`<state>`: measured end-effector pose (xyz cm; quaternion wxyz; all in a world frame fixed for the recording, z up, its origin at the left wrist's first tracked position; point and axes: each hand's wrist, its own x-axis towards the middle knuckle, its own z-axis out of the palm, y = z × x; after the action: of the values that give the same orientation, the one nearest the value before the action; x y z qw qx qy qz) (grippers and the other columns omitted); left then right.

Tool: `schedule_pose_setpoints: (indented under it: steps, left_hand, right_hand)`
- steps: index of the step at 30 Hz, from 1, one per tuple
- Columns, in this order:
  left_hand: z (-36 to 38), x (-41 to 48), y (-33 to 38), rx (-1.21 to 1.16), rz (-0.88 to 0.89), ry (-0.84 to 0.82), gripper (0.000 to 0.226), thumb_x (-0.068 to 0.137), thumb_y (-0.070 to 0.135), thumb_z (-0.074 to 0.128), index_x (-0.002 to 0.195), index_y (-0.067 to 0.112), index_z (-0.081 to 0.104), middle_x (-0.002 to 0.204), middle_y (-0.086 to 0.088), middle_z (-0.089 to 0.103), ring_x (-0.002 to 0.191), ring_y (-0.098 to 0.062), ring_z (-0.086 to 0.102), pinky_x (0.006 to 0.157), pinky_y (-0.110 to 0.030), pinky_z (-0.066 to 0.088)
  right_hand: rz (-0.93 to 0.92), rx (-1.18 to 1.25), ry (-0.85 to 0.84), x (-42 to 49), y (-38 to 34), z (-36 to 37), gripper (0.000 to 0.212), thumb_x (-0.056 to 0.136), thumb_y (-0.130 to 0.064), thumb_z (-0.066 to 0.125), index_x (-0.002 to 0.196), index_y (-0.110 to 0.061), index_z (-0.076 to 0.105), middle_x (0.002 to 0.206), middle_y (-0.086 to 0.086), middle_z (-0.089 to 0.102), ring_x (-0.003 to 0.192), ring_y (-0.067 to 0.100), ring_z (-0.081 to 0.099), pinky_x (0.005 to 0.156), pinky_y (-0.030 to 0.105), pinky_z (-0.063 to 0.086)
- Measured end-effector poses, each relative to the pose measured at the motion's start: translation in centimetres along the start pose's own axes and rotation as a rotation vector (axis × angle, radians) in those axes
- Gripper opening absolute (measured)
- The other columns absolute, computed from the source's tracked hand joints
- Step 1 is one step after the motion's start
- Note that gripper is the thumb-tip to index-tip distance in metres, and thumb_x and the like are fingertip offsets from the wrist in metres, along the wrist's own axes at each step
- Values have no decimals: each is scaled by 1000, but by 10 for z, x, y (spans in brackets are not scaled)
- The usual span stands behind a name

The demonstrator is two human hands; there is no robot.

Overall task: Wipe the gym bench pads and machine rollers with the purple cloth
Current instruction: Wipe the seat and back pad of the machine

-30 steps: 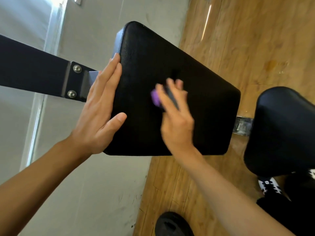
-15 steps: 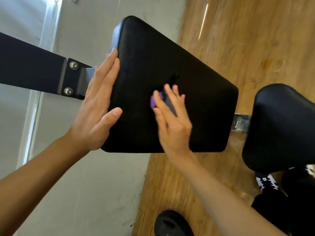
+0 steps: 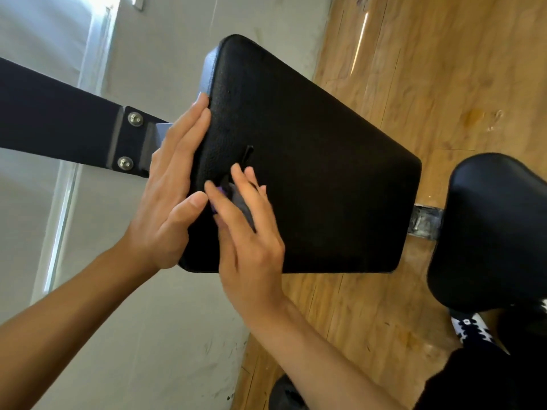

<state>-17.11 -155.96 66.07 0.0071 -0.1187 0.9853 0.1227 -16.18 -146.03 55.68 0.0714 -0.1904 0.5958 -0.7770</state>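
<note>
A wooden floor [image 3: 429, 69] and a pale wall [image 3: 148, 335] fill the background behind a large black bench pad [image 3: 325, 187], which is tilted across the middle of the view. A second, rounded black pad [image 3: 488, 232] sits to its right, and a scuffed metal bracket [image 3: 426, 221] shows in the gap between the two. A dark steel beam [image 3: 53, 113] comes in from the left and ends behind the large pad at a plate [image 3: 130, 140] fixed with two bolts.

The person's left hand [image 3: 168, 196] lies flat against the large pad's left edge. Its fingers are straight and close together along the side, the thumb rests on the pad's face, and nothing is held in it. The right hand [image 3: 251, 241] is spread on the pad's lower left area. Its fingers are stretched out and slightly blurred, and they press the purple cloth [image 3: 220, 190] against the black surface without closing round it. Only a sliver of the cloth shows between the index and middle fingers, just beside the left thumb's tip. A short slit marks the pad above the right fingertips.

At the lower right, a black-and-white patterned sock [image 3: 470, 327] shows below the rounded pad.
</note>
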Motion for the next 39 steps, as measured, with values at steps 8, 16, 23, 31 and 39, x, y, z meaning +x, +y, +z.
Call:
schedule_pose_setpoints:
  steps: [8, 16, 23, 31, 39]
  left_hand:
    - [3, 1, 1, -28, -8, 15, 100, 100, 73, 18, 159, -8, 21, 171, -19, 14, 160, -25, 14, 129, -49, 16]
    - [2, 0, -3, -56, 15, 0, 98, 102, 72, 21, 158, -9, 23, 170, -21, 16, 159, -28, 15, 128, -53, 17]
    - [3, 3, -1, -128, -6, 48, 97, 101, 71, 21, 157, -7, 27, 169, -16, 22, 157, -26, 21, 127, -47, 20]
    - [-1, -3, -6, -191, -13, 61, 96, 100, 72, 22, 156, -6, 29, 168, -14, 24, 156, -26, 24, 126, -46, 23]
    - [-4, 1, -4, 26, 15, -19, 85, 92, 41, 45, 160, -4, 22, 170, -15, 17, 158, -29, 19, 124, -56, 25]
  right_hand:
    - [773, -267, 302, -50, 146, -107, 36, 108, -19, 44, 137, -39, 49, 153, -1, 49, 145, 16, 41, 117, 53, 40]
    - [198, 12, -22, -44, 16, -21, 39, 105, -5, 51, 139, -22, 59, 157, 5, 46, 152, 18, 32, 125, 31, 25]
    - [108, 17, -16, 109, 9, -2, 41, 108, -17, 43, 149, -13, 50, 162, 12, 37, 156, 29, 19, 128, 47, 15]
    - [-9, -117, -134, -6, -13, 1, 40, 109, -18, 44, 149, -24, 46, 159, 10, 41, 155, 30, 25, 124, 55, 26]
    - [116, -94, 48, 140, 39, -8, 40, 108, -20, 46, 147, -20, 52, 161, 10, 39, 155, 31, 23, 124, 58, 24]
